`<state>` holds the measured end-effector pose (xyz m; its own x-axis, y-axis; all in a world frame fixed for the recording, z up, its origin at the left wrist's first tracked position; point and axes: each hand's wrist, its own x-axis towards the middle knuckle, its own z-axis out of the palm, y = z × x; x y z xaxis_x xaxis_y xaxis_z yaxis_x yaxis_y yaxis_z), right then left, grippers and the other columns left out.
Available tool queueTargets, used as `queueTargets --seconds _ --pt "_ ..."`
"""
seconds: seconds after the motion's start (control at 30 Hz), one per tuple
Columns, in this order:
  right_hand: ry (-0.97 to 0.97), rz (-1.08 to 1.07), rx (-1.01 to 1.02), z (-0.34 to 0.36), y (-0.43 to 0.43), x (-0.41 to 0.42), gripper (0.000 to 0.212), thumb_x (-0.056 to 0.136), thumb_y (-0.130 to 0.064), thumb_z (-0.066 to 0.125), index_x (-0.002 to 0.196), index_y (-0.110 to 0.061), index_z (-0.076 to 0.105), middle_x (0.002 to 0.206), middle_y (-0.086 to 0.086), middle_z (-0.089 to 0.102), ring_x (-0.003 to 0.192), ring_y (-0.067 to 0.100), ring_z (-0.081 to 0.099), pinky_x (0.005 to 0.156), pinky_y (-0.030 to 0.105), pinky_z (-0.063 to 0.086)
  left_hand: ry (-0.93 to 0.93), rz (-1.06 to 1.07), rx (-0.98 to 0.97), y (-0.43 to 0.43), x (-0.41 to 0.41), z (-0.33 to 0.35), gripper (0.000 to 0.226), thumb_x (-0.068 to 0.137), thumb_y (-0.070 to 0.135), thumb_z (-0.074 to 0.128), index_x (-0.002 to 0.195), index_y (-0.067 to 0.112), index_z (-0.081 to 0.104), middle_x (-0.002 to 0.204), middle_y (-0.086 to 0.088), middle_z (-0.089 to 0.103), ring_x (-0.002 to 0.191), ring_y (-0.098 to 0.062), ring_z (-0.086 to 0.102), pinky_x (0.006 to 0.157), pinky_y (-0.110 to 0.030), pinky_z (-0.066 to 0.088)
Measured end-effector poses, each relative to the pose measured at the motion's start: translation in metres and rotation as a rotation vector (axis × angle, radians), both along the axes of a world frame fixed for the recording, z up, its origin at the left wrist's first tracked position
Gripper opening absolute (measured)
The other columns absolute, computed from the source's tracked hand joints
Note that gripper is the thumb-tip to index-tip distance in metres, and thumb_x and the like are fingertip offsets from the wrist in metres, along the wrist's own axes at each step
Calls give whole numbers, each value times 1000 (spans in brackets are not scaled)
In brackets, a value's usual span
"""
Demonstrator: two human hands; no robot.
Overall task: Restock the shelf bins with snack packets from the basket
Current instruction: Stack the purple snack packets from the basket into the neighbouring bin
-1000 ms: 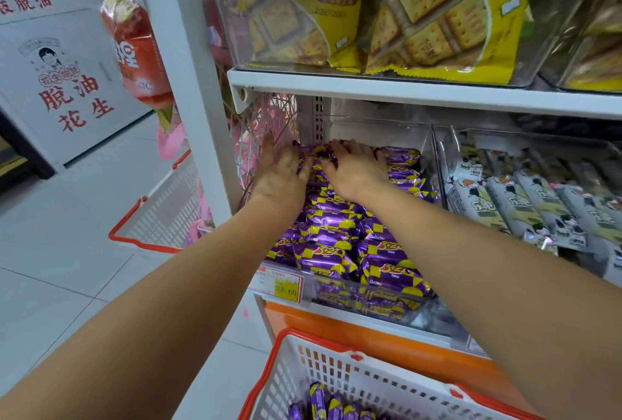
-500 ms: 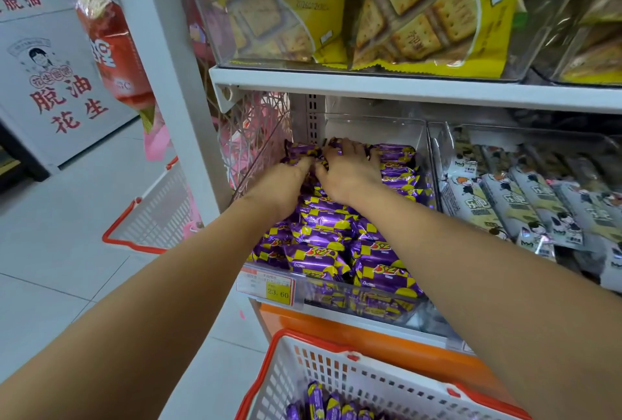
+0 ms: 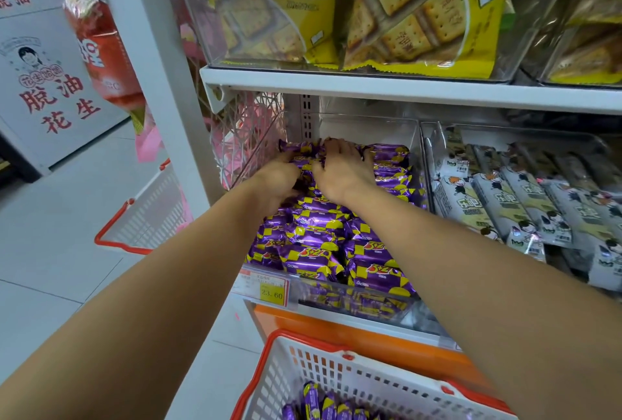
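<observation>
Shop shelf (image 3: pixel 404 90), clear bin (image 3: pixel 370 132): purple snack packets (image 3: pixel 319 251) lie crosswise directly beneath the right hand (image 3: pixel 343 172), fingers spread flat on the back row, and the left hand (image 3: pixel 277 179), fingers curled among them, grip indeterminate; basket (image 3: pixel 323 369) stock well behind the wrists.

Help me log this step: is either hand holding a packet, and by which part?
Cannot tell: the left hand curls among the purple packets at the back; the right hand lies flat on them.
</observation>
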<state>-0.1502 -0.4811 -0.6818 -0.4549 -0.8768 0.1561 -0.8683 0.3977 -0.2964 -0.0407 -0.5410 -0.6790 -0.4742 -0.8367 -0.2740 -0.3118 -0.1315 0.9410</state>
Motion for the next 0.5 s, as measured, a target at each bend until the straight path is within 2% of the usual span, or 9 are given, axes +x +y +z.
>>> queueTargets --seconds 0.07,0.17,0.23,0.33,0.5 --pt "4 19 0 0 1 0 51 98 -37 38 145 -19 32 146 12 38 137 30 32 116 51 15 18 31 2 -3 -4 -4 55 91 -3 37 139 23 48 122 -20 63 102 -34 65 93 -47 53" --pt "18 31 33 0 1 0 49 99 -38 36 146 -24 34 150 13 33 140 31 27 117 53 11 52 63 -54 1 -10 -2 50 88 -2 38 128 23 53 115 -21 65 96 -28 61 87 -42 49" --pt "44 20 77 0 0 1 48 100 -40 34 145 -22 38 152 14 29 142 31 23 118 53 9 75 53 -72 4 -13 1 46 90 -3 38 125 21 55 115 -15 65 100 -27 60 92 -39 48" --pt "62 11 93 0 0 1 51 100 -42 33 145 -20 38 154 14 26 144 31 20 118 53 8 60 53 -102 2 -17 3 46 92 0 39 131 19 55 122 -15 64 113 -33 59 102 -43 47" --pt "86 14 94 -2 0 1 54 100 -45 32 147 -20 34 156 15 22 145 32 17 118 53 7 17 50 -146 0 -17 0 52 91 -4 36 138 15 49 122 -19 62 107 -32 60 96 -39 49"
